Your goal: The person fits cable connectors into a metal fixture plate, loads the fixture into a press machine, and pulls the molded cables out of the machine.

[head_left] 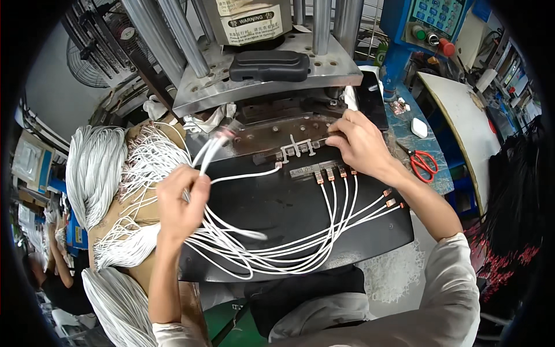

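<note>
Cables (pixel 324 217) across black plate (pixel 277 208) edge

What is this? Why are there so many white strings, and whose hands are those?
This is one picture from a camera worn on a person's head, looking down, so the two hands are that person's own. The strings are thin white cables with small metal ends. They lie looped on a black work plate in front of a tall metal machine with shiny posts. The left hand pinches a few cables and lifts them. The right hand rests on the machine's metal block, touching a small white plastic piece. Four cable ends sit side by side in a holder just below it. Big bundles of cables wait on the left, and red scissors lie on the right.
</note>
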`<state>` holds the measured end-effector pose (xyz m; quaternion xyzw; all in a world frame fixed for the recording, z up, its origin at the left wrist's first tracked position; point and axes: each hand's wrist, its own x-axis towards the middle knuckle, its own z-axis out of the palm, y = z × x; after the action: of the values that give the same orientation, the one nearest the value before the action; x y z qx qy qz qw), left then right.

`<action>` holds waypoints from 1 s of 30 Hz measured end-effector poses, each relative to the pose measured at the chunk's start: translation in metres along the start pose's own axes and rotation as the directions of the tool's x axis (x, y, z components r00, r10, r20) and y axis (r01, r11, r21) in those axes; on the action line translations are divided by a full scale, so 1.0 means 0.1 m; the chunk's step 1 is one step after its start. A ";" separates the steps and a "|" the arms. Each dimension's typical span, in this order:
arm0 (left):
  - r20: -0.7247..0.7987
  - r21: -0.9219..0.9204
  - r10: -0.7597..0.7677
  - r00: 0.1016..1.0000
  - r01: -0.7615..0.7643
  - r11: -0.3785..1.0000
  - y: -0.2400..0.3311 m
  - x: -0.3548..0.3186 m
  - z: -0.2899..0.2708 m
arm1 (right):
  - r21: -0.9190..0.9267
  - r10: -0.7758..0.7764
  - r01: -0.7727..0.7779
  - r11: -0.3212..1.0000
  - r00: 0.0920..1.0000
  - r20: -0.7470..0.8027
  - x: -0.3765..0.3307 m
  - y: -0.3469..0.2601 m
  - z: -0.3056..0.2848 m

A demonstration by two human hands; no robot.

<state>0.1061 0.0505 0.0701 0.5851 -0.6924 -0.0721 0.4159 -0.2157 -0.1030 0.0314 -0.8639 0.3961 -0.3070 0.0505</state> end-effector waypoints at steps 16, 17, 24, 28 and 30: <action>0.484 -0.484 -0.398 0.779 0.617 0.621 0.14 0.06 0.58 | -0.125 0.040 -0.042 0.991 0.999 -0.021 0.30 -0.41 -0.17; 0.483 -0.484 -0.401 0.778 0.619 0.619 0.15 0.03 0.55 | -0.139 0.022 -0.028 0.990 0.999 -0.045 0.33 -0.42 -0.15; -0.026 -0.428 -0.251 0.968 0.216 0.878 0.13 -0.28 -0.63 | -0.289 -0.068 0.084 0.954 0.996 0.065 0.15 0.28 0.05; -0.363 0.074 -0.302 0.882 0.350 0.934 -1.03 0.11 -1.26 | 0.056 -0.059 0.053 0.997 0.991 0.119 0.39 0.05 0.17; -0.221 0.323 -0.430 0.875 0.481 0.815 -1.22 0.16 -1.23 | 0.236 -0.019 -0.016 0.972 0.989 0.144 0.41 -0.07 0.09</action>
<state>0.2789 0.0467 0.0857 0.8048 -0.5024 0.0017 0.3161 -0.1861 -0.1288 0.0462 -0.8720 0.3514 -0.2884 0.1816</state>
